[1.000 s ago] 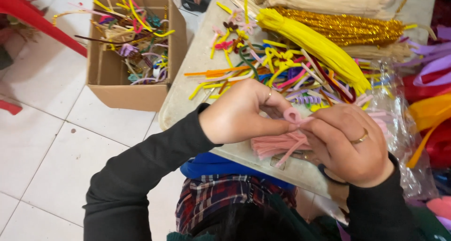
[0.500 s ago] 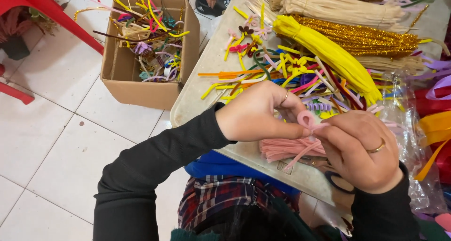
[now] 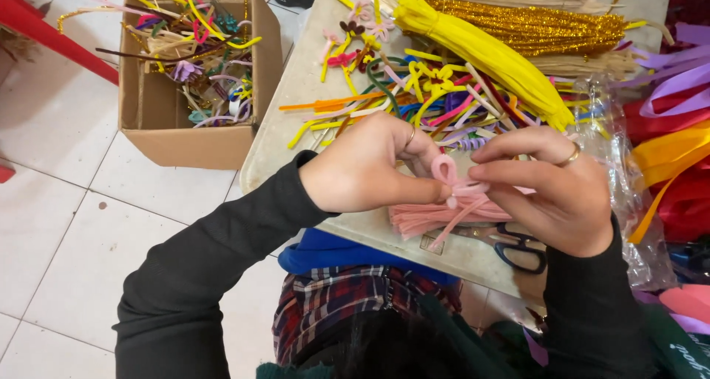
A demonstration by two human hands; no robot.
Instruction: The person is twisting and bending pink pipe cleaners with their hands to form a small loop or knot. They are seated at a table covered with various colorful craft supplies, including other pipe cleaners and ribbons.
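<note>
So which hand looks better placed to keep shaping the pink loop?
Probably the left hand: its fingertips pinch the pink pipe cleaner loop at its base, while the right hand mainly steadies the pink bundle beneath it.

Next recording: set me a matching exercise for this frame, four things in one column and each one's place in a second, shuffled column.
Things:
1. brown cardboard box
2. black-handled scissors
3. long bundle of yellow fuzzy stems
4. looped pink fuzzy stem

Places:
A. on the table, under the right hand
B. pinched between the left hand and the right hand
C. on the tiled floor beside the table
D. lying slantwise across the table's far part

Pairs: 1-C, 2-A, 3-D, 4-B
</note>
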